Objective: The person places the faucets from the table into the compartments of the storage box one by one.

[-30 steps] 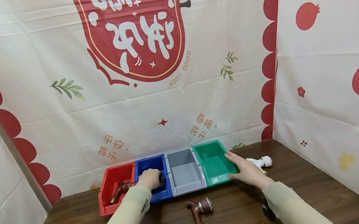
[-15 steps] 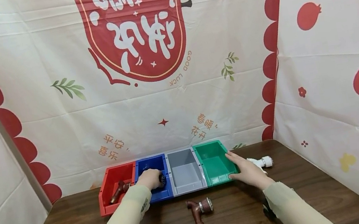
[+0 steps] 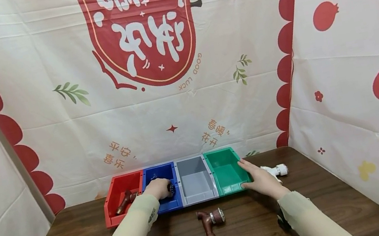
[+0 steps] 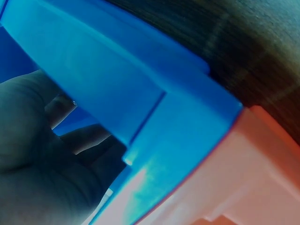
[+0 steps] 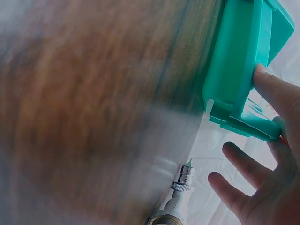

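My left hand reaches down into the blue bin, its fingers curled at a dark tap with a ridged knob; most of the tap is hidden by the hand. In the left wrist view, the blue bin's front wall covers the fingertips. At the other end of the row, my right hand rests on the green bin, thumb at its front corner and extended fingers along its right side. In the right wrist view, two fingers stand apart from the green bin's wall.
A brown tap lies in the red bin. Between the blue and green bins stands a grey bin. Another brown tap lies on the wooden table in front. A white tap lies beyond my right hand.
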The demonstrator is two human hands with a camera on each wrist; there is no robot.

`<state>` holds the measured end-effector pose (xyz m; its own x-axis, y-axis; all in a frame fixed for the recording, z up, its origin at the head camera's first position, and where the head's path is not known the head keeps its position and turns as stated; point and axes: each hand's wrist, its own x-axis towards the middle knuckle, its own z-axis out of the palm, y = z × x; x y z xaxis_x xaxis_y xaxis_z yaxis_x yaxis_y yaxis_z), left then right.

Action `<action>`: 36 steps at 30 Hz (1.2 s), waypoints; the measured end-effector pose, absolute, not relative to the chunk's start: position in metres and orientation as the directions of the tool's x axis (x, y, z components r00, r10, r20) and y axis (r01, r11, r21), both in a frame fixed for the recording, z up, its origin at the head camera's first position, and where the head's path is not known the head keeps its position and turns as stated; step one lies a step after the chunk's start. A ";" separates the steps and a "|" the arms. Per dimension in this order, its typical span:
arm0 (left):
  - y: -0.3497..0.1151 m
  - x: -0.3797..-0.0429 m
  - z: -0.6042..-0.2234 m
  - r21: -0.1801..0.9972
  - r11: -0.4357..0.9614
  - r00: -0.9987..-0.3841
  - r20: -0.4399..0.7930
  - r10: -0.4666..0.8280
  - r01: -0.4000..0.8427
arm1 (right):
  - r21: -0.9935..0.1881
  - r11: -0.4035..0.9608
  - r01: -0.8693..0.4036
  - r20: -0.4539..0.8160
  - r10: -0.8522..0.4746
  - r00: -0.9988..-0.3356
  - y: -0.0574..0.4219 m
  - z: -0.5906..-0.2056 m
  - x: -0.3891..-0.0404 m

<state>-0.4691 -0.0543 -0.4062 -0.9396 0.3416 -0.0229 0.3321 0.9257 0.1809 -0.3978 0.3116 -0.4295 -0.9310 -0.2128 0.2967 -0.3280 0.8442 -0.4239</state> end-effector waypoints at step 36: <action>-0.066 -0.453 -0.376 0.202 0.927 -0.946 -0.001 0.323 0.316 | -0.415 0.849 -0.326 0.300 -0.211 -0.930 0.310 -0.429 -0.395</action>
